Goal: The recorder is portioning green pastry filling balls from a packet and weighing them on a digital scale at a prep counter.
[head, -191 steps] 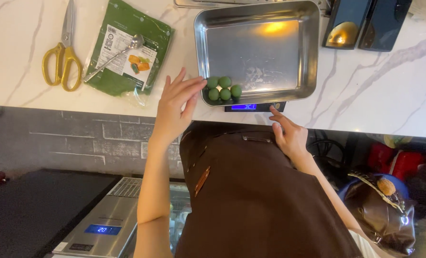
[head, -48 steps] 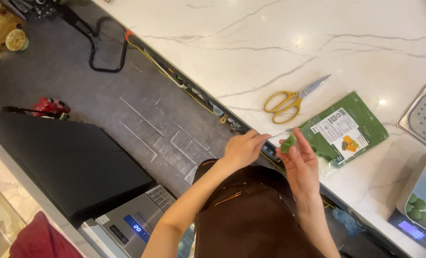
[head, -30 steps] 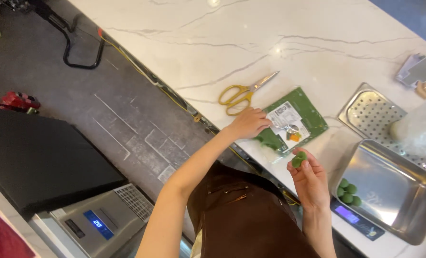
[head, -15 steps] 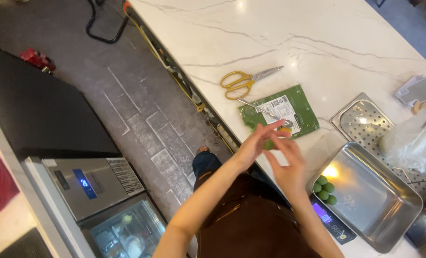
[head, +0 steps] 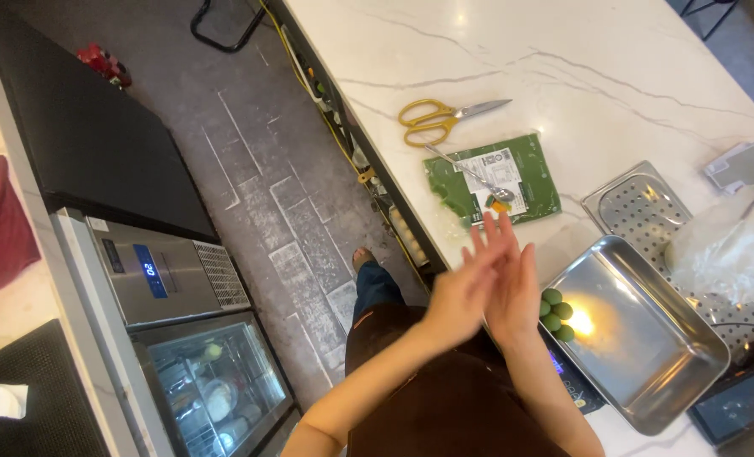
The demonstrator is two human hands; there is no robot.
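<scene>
Empty and flat, my left hand [head: 462,292] rubs my right hand [head: 512,288] beside the steel tray [head: 648,372], best slowly.

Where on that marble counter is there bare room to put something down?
The marble counter is bare beyond the yellow scissors. It is crowded around the green packet, perforated tray and steel pan.

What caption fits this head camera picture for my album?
Two hands, left hand and right hand, pressed together beside a steel tray holding small green balls.
</scene>
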